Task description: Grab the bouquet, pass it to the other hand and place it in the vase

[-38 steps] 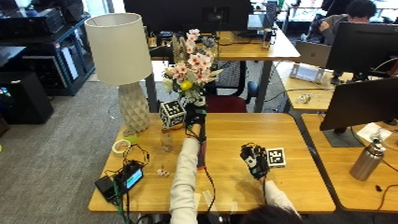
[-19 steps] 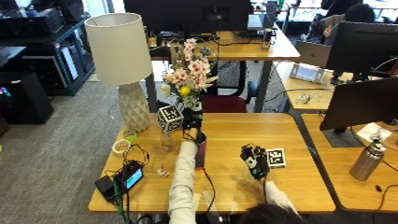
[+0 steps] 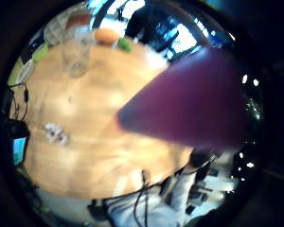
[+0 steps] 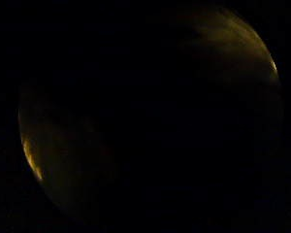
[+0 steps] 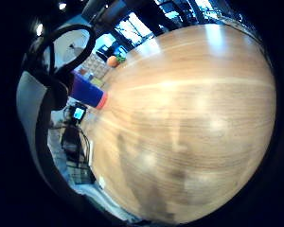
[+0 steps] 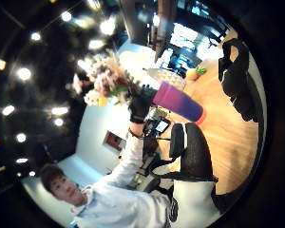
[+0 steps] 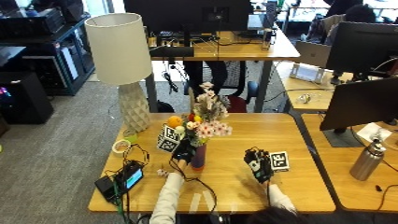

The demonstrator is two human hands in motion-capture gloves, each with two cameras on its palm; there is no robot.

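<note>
Left hand [image 7: 184, 151] grasps bouquet [image 7: 204, 122] upright above table [image 7: 298, 135]; right hand [image 7: 258, 165] released, fingers spread; glass vase [image 3: 75, 56] apart, beside lamp [image 7: 124, 65]

Overhead outside view facing the table [image 7: 298, 186]; four close palm views, three sharing its wood.

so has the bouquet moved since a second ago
Yes. The bouquet, gripped by the left hand, has come down and away from the lamp.
</note>
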